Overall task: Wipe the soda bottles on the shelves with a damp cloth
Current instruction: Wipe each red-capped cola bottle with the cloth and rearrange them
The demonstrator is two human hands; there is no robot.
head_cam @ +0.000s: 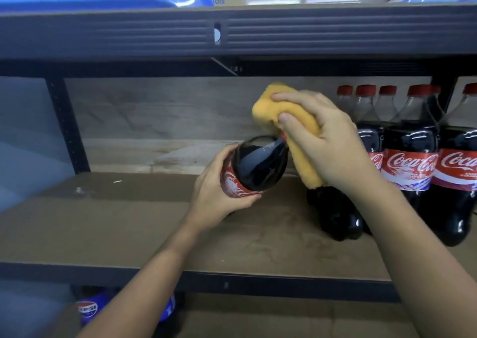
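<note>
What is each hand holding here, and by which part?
Left hand grips the tilted cola bottle around its labelled middle. Right hand holds the yellow cloth, bunched over the bottle's cap end.

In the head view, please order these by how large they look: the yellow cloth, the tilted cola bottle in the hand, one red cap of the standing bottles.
1. tilted cola bottle, though the left hand hides part and it is nearer the camera
2. yellow cloth, partly covered by the right hand
3. red cap, clearly smallest

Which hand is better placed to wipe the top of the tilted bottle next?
The right hand: it already grips the yellow cloth over the cap, while the left hand holds the bottle.
</note>
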